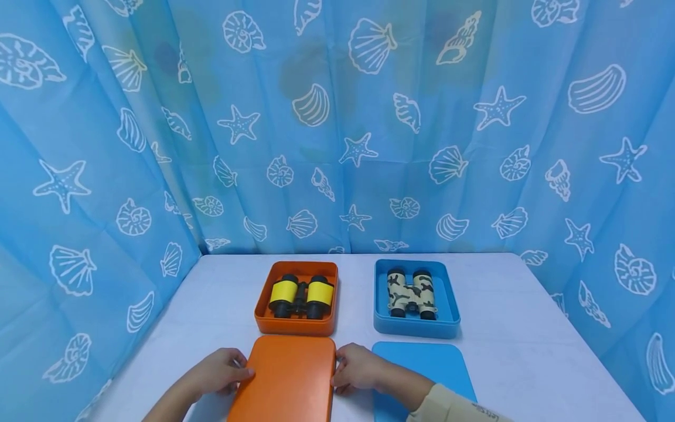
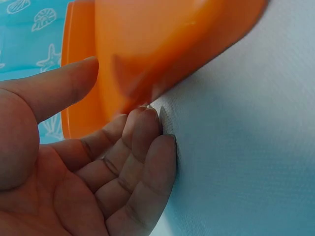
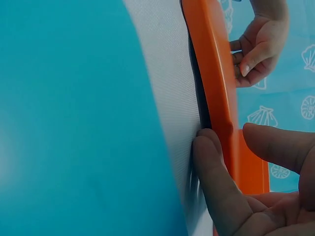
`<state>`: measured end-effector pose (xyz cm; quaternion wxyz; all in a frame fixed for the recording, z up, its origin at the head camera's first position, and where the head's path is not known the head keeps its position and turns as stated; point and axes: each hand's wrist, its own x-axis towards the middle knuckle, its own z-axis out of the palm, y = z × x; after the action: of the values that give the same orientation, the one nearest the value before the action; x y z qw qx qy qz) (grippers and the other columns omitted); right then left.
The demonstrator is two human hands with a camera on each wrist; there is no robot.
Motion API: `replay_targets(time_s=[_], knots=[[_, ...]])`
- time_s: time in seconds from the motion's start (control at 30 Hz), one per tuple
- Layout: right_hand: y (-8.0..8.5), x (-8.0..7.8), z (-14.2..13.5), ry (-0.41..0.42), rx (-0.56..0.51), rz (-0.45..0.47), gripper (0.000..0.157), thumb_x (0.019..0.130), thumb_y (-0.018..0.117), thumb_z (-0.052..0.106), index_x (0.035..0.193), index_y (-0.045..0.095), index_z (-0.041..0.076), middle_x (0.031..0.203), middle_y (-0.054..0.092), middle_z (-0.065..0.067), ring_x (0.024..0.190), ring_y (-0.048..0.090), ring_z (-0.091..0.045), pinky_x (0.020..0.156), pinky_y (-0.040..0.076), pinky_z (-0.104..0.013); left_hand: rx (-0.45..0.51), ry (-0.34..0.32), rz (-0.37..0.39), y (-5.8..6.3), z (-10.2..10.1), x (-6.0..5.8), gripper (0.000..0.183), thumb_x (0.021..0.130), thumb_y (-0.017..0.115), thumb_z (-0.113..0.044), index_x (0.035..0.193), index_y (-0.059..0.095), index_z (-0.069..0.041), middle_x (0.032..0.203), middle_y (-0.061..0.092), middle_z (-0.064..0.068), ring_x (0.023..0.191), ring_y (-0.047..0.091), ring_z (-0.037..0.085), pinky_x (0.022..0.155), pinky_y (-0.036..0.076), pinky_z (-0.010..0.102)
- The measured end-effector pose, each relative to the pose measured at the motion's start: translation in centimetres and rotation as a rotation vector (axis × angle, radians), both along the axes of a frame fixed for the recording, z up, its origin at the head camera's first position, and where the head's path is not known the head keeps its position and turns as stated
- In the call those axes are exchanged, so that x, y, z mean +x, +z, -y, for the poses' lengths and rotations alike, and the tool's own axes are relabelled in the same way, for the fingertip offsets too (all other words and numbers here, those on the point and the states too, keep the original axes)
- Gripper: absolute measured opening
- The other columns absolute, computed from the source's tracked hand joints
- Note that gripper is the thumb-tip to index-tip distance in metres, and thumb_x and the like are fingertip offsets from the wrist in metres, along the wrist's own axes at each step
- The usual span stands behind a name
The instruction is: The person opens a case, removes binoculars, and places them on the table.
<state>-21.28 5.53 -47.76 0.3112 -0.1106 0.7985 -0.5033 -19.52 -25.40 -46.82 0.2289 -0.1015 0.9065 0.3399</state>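
An orange lid (image 1: pixel 289 381) lies top up on the table, in front of an orange box (image 1: pixel 296 328) that holds yellow-and-black binoculars (image 1: pixel 285 292). My left hand (image 1: pixel 218 372) is at the lid's left edge. In the left wrist view its thumb stands apart from the fingers, whose tips are by the lid's blurred lower edge. My right hand (image 1: pixel 361 368) is at the right edge. Its fingertips (image 3: pixel 206 147) touch the lid's side, while the thumb is spread away. A dark strip shows under that edge.
To the right, a blue box (image 1: pixel 416 328) holds camouflage-patterned binoculars (image 1: pixel 412 290). Its flat blue lid (image 1: pixel 427 366) lies in front, partly beneath my right forearm. A white cloth covers the table (image 1: pixel 522 351), and a blue shell-print curtain (image 1: pixel 337 193) hangs behind and at both sides.
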Motion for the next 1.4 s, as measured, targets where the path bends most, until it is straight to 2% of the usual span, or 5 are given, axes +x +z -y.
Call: replay_targets(time_s=[0.5,0.67,1.0,1.2,1.4], knots=[[1.0,-0.7,0.4,0.042,0.247,-0.156,0.024,0.085,0.074,0.009,0.105,0.064,0.002,0.069,0.065,-0.007,0.062,0.064,-0.022,0.061,0.055,-0.033,-0.045,-0.034,-0.007,0.2,0.0,-1.5,0.038,0.083,0.076,-0.037,0.101,0.062,-0.007,0.080,0.059,0.007,0.070,0.055,0.022,0.064,0.049,0.031],[2.2,-1.8,0.1,0.052,0.355,-0.295,0.041,0.087,0.074,0.014,0.121,0.060,-0.003,0.067,0.061,-0.004,0.058,0.062,-0.019,0.060,0.055,-0.030,-0.083,-0.072,-0.117,0.3,0.5,-3.7,0.034,0.089,0.071,-0.035,0.106,0.063,-0.007,0.082,0.061,0.004,0.073,0.056,0.020,0.066,0.052,0.033],[2.9,-5.6,-0.2,0.023,0.438,-0.529,0.032,0.088,0.073,0.022,0.116,0.068,0.006,0.082,0.062,0.001,0.073,0.058,-0.015,0.061,0.054,-0.029,-0.107,-0.043,-0.412,-0.2,0.5,-7.0,0.065,0.089,0.064,-0.054,0.131,0.052,-0.006,0.109,0.062,0.009,0.095,0.059,0.023,0.079,0.056,0.044],[3.4,-9.2,-0.1,-0.067,0.540,-0.594,0.031,0.092,0.068,0.023,0.119,0.067,0.007,0.088,0.063,-0.001,0.078,0.057,-0.018,0.070,0.055,-0.032,-0.227,-0.119,-0.487,-0.7,0.4,-8.8,0.087,0.083,0.059,-0.069,0.144,0.043,-0.009,0.142,0.046,0.017,0.126,0.045,0.037,0.096,0.043,0.060],[3.9,-11.2,1.0,-0.065,0.567,-0.665,0.032,0.095,0.064,0.028,0.119,0.066,0.007,0.094,0.063,-0.002,0.083,0.057,-0.019,0.080,0.055,-0.037,-0.338,-0.229,-0.604,-0.8,0.5,-10.4,0.096,0.082,0.051,-0.077,0.147,0.040,-0.008,0.149,0.038,0.019,0.133,0.037,0.041,0.100,0.035,0.065]])
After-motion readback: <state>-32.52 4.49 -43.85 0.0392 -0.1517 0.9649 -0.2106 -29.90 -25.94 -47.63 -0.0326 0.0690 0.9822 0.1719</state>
